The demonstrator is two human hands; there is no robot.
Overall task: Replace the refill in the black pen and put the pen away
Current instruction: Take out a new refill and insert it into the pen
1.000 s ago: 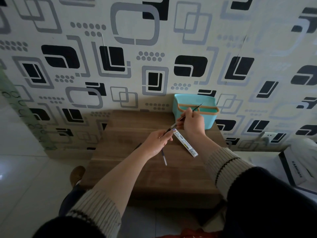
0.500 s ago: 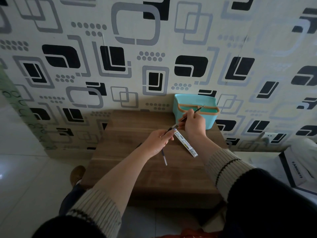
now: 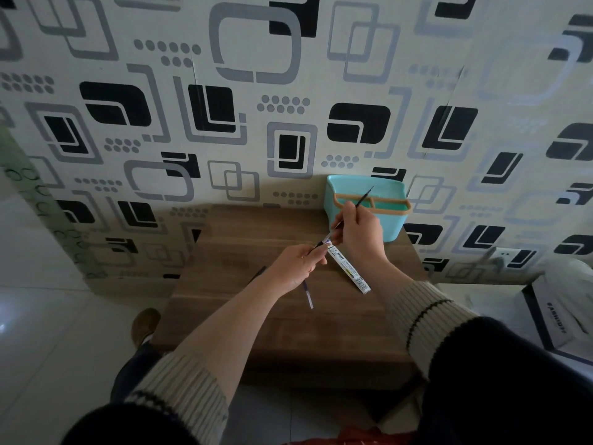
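Black pen [image 3: 316, 246] sits over desk centre, its barrel pinched in the left hand [image 3: 296, 268], open end pointing toward 1 o'clock. New refill [image 3: 362, 200], a thin dark rod, runs from the barrel mouth up past the right hand [image 3: 357, 232], which pinches it mid-length; its free end reaches over the teal caddy [image 3: 362, 194]. Both sets of fingers clenched around their parts. Judged step: feeding the refill into the barrel. To do it well, keep rod and barrel on one line, push in short strokes with the pinch close to the mouth so the slender rod does not bow, and hold the barrel steady. Refill packet [image 3: 348, 268], flat, glossy, printed white strip, lies on the desk at 4 o'clock of the left hand. A thin pale tube with a dark end, likely the old refill [image 3: 307, 293], lies just at 6 o'clock of that hand. Desk [image 3: 244, 316] is matte brown wood grain. Caddy is smooth plastic with a tan rim, against the patterned wall at 1 o'clock.
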